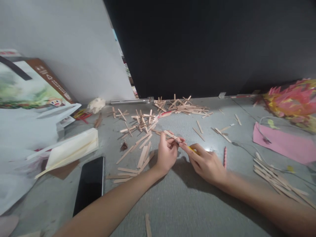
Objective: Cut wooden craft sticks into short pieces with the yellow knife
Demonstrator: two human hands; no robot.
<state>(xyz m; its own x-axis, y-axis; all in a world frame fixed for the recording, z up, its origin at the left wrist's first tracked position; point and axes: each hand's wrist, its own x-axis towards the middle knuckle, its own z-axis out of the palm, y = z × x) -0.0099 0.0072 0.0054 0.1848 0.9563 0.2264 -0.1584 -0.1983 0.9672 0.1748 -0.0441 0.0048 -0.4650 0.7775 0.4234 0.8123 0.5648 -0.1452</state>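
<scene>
My left hand (pixel 168 153) is closed, pinching a wooden craft stick (pixel 171 135) that points up and to the left. My right hand (pixel 207 163) wraps round a slim yellow-handled tool (pixel 194 150), mostly covered by the fingers, so its kind is unclear. The right index finger reaches to the near end of the stick, where both hands almost meet above the grey table (pixel 158 204). Just beyond lie loose craft sticks (pixel 142 156) and a pile of sticks joined into crosses (pixel 142 121).
A black phone (pixel 90 184) lies left, near a white plastic bag (pixel 22 148) and folded paper (pixel 74 149). On the right are a red patterned stick (pixel 224 157), pink paper (pixel 283 143), a cable (pixel 264 133), more sticks (pixel 274 177) and a pink-yellow decoration (pixel 293 102). A black panel (pixel 209 49) stands behind.
</scene>
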